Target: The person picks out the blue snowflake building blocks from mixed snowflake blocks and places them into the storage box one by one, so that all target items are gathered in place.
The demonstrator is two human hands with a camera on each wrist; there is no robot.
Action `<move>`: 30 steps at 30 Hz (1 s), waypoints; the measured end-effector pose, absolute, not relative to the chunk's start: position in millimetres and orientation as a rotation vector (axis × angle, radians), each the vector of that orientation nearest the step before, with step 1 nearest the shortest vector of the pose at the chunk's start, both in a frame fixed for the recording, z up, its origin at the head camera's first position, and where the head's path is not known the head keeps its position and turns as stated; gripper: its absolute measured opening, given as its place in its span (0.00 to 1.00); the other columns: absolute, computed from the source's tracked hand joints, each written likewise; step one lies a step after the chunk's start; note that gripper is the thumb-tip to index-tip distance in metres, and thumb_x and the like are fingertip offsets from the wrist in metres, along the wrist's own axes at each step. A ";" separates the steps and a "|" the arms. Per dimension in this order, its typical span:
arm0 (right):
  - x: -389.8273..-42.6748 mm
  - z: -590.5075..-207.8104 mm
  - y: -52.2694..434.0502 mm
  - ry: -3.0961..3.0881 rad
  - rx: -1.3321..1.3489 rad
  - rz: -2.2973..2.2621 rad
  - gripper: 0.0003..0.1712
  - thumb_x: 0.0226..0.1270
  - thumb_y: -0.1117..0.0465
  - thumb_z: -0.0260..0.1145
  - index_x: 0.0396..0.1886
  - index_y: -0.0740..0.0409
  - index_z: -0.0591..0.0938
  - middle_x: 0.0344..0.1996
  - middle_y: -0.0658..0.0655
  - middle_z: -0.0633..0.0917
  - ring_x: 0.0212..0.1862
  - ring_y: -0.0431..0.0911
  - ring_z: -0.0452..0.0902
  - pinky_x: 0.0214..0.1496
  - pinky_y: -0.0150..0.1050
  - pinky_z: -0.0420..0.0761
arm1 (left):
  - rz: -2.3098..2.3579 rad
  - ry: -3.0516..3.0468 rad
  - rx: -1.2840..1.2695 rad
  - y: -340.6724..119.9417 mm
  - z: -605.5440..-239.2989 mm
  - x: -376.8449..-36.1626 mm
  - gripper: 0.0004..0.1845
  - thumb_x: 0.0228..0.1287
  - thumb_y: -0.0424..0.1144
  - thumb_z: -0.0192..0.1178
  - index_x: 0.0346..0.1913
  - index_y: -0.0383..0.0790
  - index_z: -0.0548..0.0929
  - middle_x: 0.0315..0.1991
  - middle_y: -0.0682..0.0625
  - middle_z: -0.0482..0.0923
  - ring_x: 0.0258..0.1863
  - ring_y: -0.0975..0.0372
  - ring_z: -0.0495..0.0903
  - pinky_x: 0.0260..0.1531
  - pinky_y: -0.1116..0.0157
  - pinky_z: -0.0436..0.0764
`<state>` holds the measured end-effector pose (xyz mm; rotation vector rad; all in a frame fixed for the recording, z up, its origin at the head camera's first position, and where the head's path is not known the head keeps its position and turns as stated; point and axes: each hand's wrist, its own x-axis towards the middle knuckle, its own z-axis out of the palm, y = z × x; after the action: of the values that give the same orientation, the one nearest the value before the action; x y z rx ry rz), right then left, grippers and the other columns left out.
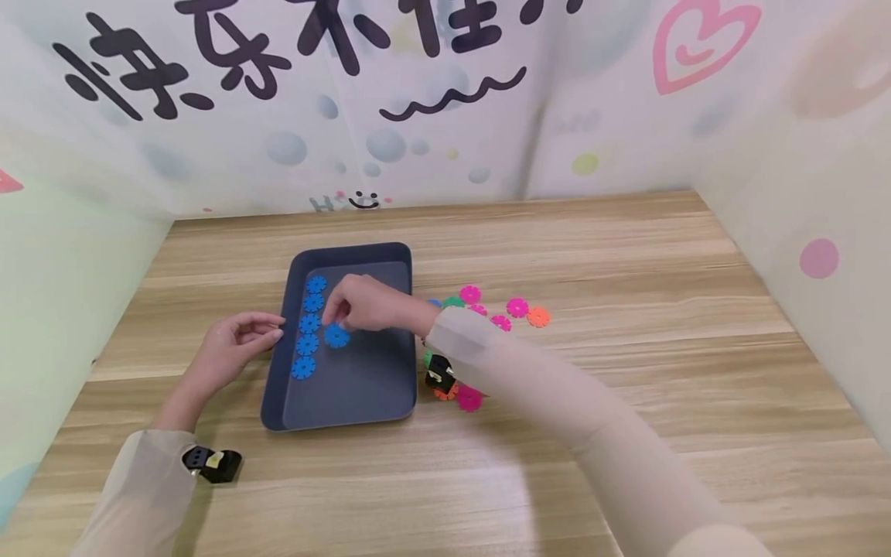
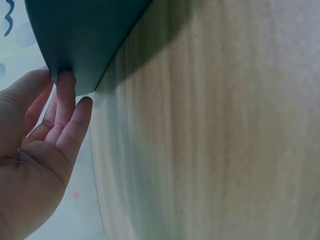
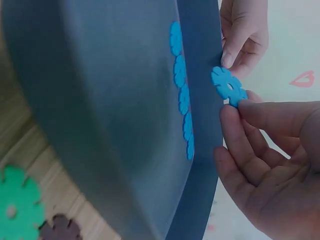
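five blue discs [image 1: 307,333] in tray [image 1: 362,387] — perhaps six

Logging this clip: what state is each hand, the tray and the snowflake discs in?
Left hand: open, fingers touching the tray's outer wall.
Right hand: pinching a blue disc over the tray.
Tray: flat on the table, holding a column of blue discs.
Loose discs: lying on the table right of the tray.

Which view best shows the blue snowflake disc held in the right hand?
The right wrist view: the blue plastic snowflake disc shows whole, notched edge and centre hole clear, pinched by the right hand over the dark blue tray. The head view shows it small, partly under the fingers. The left wrist view misses it.
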<state>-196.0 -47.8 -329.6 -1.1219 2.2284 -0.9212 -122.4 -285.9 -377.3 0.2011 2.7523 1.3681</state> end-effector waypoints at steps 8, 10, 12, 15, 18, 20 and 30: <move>-197.9 -334.9 -67.9 2.111 -1.057 -0.939 0.13 0.57 0.78 0.58 0.39 0.66 0.84 0.34 0.57 0.84 0.28 0.39 0.76 0.32 0.26 0.77 | 1.380 2.742 0.197 -287.5 -378.0 -122.0 0.18 0.65 0.40 0.56 0.50 0.28 0.76 0.37 0.45 0.79 0.31 0.71 0.78 0.31 0.73 0.78; -198.1 -336.6 -72.0 2.094 -1.030 -0.926 0.12 0.58 0.77 0.59 0.38 0.66 0.84 0.34 0.58 0.84 0.28 0.40 0.77 0.32 0.27 0.78 | 1.384 2.740 0.196 -287.7 -378.4 -122.1 0.18 0.65 0.40 0.56 0.50 0.28 0.76 0.37 0.45 0.79 0.31 0.71 0.78 0.31 0.73 0.79; -198.4 -338.3 -75.3 2.089 -0.999 -0.896 0.11 0.58 0.77 0.59 0.37 0.66 0.84 0.33 0.58 0.84 0.27 0.41 0.78 0.32 0.29 0.79 | 1.389 2.737 0.195 -287.7 -378.8 -122.3 0.18 0.65 0.39 0.56 0.50 0.28 0.76 0.36 0.47 0.79 0.30 0.71 0.78 0.31 0.73 0.79; -199.0 -340.9 -78.6 2.113 -0.959 -0.807 0.10 0.58 0.76 0.60 0.35 0.65 0.85 0.31 0.54 0.84 0.26 0.41 0.79 0.32 0.30 0.79 | 1.388 2.737 0.195 -287.6 -378.9 -122.3 0.17 0.65 0.39 0.56 0.50 0.28 0.76 0.36 0.48 0.79 0.30 0.71 0.78 0.31 0.73 0.79; -200.1 -344.1 -80.9 2.132 -0.925 -0.743 0.09 0.59 0.75 0.60 0.32 0.64 0.85 0.29 0.52 0.84 0.25 0.41 0.79 0.33 0.30 0.79 | 1.381 2.738 0.194 -287.3 -378.8 -122.0 0.18 0.65 0.40 0.56 0.50 0.28 0.76 0.37 0.45 0.79 0.30 0.71 0.78 0.32 0.73 0.79; -200.9 -346.2 -82.4 2.134 -0.916 -0.720 0.08 0.59 0.74 0.60 0.31 0.63 0.85 0.30 0.51 0.83 0.25 0.41 0.80 0.33 0.30 0.79 | 1.374 2.743 0.195 -287.4 -378.7 -121.8 0.18 0.65 0.40 0.56 0.50 0.28 0.76 0.38 0.43 0.79 0.30 0.71 0.78 0.31 0.73 0.79; -206.8 -349.5 -88.3 2.138 -0.916 -0.659 0.06 0.57 0.74 0.63 0.27 0.63 0.84 0.29 0.50 0.82 0.24 0.41 0.80 0.31 0.31 0.80 | 1.385 2.747 0.213 -287.8 -378.6 -123.2 0.17 0.65 0.39 0.56 0.49 0.28 0.77 0.37 0.45 0.79 0.30 0.71 0.78 0.31 0.74 0.79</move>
<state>-206.8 -88.3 -349.5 -0.9155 2.1382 -0.6592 -123.2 -287.8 -378.6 0.2133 2.7475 1.3846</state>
